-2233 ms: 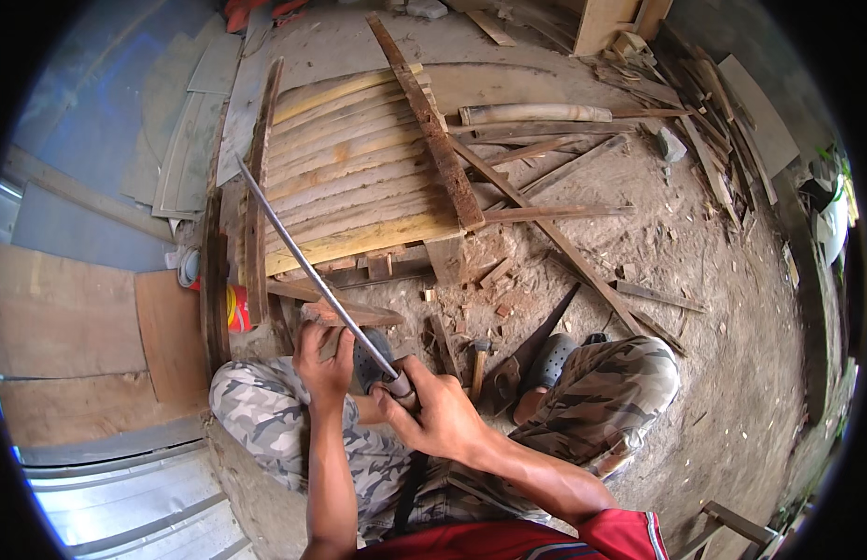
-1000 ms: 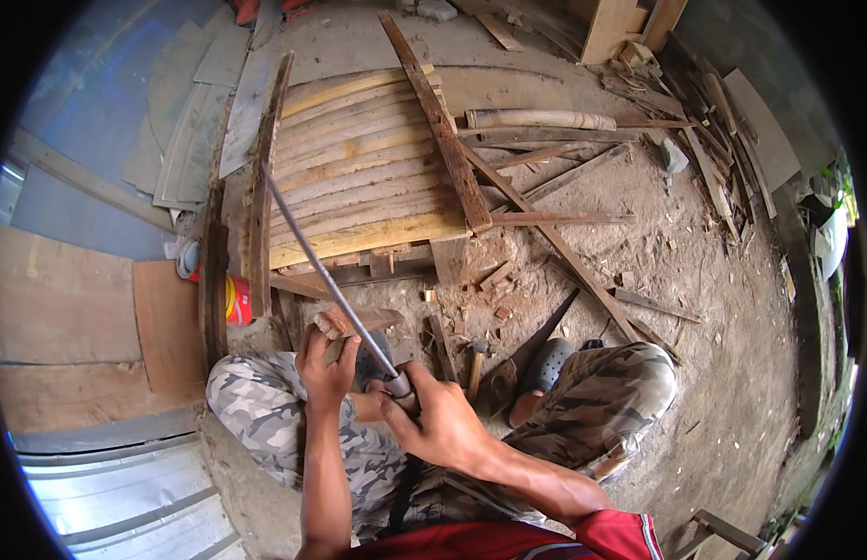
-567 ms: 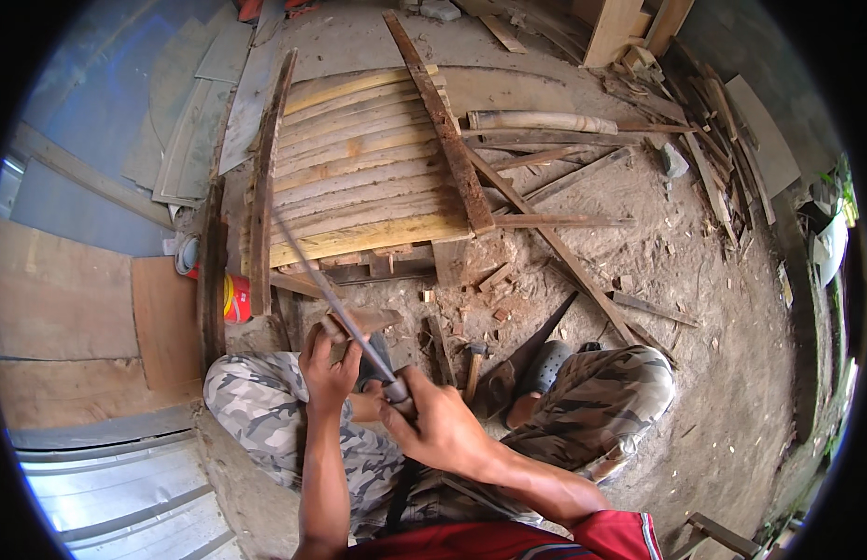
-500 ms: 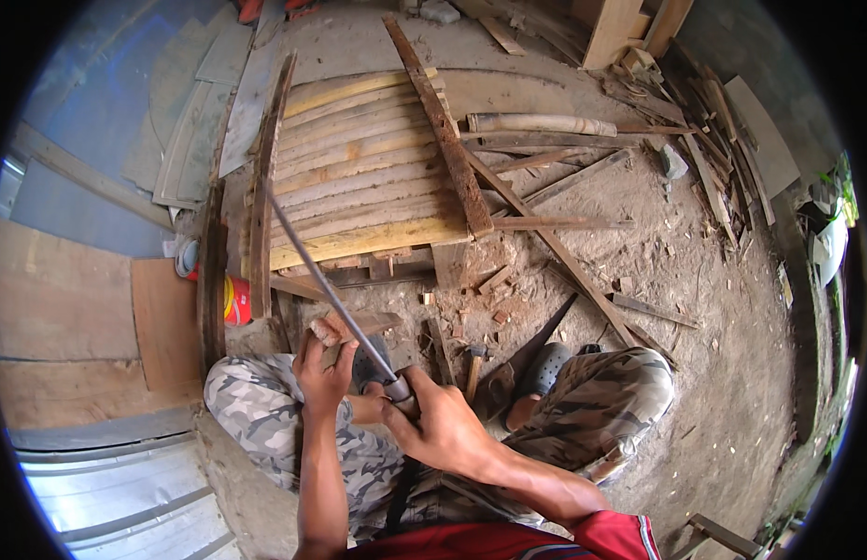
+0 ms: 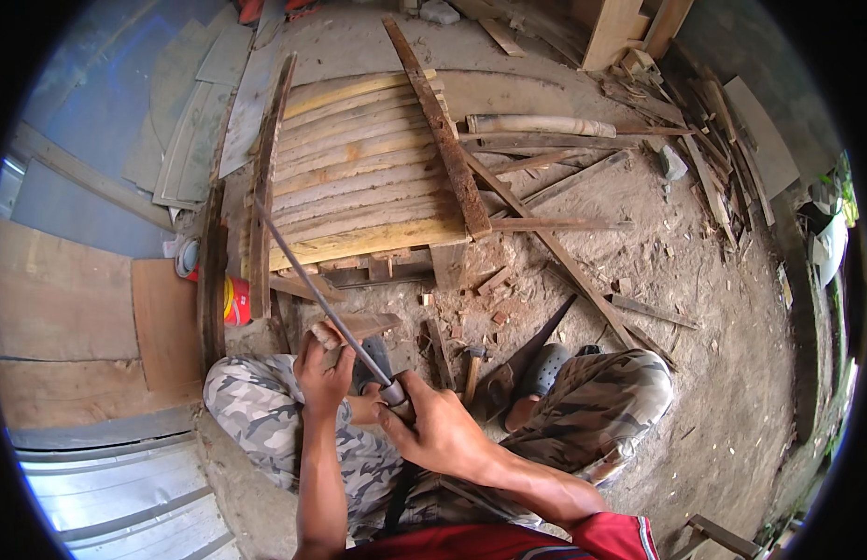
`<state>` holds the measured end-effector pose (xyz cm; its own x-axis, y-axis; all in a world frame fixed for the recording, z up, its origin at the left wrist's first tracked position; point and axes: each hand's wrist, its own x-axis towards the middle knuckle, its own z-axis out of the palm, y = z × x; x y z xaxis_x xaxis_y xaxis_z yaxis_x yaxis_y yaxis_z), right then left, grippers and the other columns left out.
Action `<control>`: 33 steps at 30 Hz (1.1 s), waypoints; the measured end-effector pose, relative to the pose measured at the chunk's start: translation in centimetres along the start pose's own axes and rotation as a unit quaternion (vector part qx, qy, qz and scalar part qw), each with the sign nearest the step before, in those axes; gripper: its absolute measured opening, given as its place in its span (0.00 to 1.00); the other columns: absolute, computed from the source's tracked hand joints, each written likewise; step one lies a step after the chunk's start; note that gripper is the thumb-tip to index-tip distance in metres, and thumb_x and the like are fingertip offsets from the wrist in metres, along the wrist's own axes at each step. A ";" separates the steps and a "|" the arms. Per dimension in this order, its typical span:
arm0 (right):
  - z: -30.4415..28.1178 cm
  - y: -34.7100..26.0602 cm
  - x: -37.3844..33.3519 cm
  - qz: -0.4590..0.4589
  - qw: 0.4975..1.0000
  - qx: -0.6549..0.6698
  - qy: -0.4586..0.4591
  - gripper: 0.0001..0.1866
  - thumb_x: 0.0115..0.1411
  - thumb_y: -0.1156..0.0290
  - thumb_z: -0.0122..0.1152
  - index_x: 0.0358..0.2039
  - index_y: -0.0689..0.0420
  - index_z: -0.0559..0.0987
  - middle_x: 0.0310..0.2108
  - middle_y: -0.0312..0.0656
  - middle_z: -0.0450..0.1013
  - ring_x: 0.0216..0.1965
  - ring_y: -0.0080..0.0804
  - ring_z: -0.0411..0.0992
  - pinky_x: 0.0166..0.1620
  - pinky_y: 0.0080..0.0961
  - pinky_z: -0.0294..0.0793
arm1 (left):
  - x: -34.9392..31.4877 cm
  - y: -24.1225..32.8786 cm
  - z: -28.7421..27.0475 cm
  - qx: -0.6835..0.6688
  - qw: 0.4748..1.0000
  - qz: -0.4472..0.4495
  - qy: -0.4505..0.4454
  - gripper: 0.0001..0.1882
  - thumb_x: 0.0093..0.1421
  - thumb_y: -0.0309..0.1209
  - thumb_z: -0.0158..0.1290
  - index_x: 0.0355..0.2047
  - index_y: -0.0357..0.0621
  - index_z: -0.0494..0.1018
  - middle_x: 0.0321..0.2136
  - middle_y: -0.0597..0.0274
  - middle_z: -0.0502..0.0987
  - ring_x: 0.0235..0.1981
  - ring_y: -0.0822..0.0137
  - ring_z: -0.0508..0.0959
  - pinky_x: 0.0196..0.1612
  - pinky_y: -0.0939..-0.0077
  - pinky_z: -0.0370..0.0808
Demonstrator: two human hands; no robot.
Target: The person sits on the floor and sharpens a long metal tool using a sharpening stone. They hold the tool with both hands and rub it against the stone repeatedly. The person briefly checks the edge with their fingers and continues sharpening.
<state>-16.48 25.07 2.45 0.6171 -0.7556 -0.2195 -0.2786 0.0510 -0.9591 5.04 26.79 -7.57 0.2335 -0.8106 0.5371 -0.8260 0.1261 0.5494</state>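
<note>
My right hand [image 5: 444, 425] is wrapped round the handle of a long, narrow machete [image 5: 307, 278], which points up and to the left, its blade seen nearly edge-on. A short wooden piece [image 5: 370, 325] is gripped in my left hand [image 5: 323, 375], its near end between thumb and fingers. The blade crosses over that wood; whether they touch I cannot tell. Between my feet lie a hammer [image 5: 473, 371] with a wooden handle and a handsaw [image 5: 534, 353], partly beside a grey clog [image 5: 548, 367].
Ahead stands a low slatted wooden platform [image 5: 359, 177] with two dark beams [image 5: 440, 131] laid across it. A red and yellow bucket [image 5: 236, 301] sits at its left. Loose boards [image 5: 555, 238] and wood chips [image 5: 500, 317] litter the ground to the right.
The machete has swung slightly left and down, and my right hand has shifted a little the same way. My left hand and the wooden piece stay almost in place.
</note>
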 end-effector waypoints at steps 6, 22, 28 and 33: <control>0.6 -0.2 -0.5 -0.032 0.997 0.028 0.069 0.17 0.61 0.67 0.60 0.40 0.66 0.66 0.20 0.63 0.73 0.26 0.66 0.75 0.28 0.51 0.74 | 0.2 0.5 0.4 -0.008 1.000 -0.001 0.004 0.17 0.49 0.28 0.69 0.38 0.36 0.77 0.36 0.50 0.80 0.36 0.46 0.80 0.39 0.61 0.76; 0.8 -0.5 -0.4 -0.039 0.995 0.026 0.083 0.17 0.60 0.69 0.60 0.43 0.65 0.65 0.21 0.62 0.73 0.27 0.65 0.75 0.29 0.52 0.75 | -0.2 0.4 0.6 -0.041 0.999 -0.032 -0.013 0.18 0.49 0.26 0.69 0.39 0.36 0.77 0.36 0.50 0.80 0.38 0.47 0.80 0.41 0.60 0.76; 0.5 -0.9 -0.5 -0.039 0.996 -0.002 0.083 0.18 0.60 0.69 0.60 0.43 0.65 0.65 0.21 0.63 0.73 0.27 0.65 0.75 0.28 0.52 0.75 | 0.2 0.5 0.4 -0.052 0.998 -0.013 -0.011 0.18 0.48 0.26 0.69 0.39 0.36 0.77 0.36 0.51 0.80 0.37 0.47 0.80 0.40 0.61 0.76; 0.5 0.0 0.1 -0.011 0.999 -0.027 0.038 0.18 0.60 0.70 0.60 0.42 0.66 0.65 0.20 0.63 0.73 0.26 0.65 0.75 0.28 0.52 0.74 | 0.4 0.7 0.4 -0.037 0.999 -0.002 -0.012 0.17 0.48 0.25 0.69 0.38 0.36 0.77 0.37 0.51 0.80 0.37 0.47 0.80 0.40 0.61 0.76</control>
<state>-16.09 25.30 2.31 0.5668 -0.8036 -0.1816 -0.3058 -0.0005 -0.9521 4.38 26.28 -7.25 0.2239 -0.8240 0.5204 -0.7849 0.1640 0.5975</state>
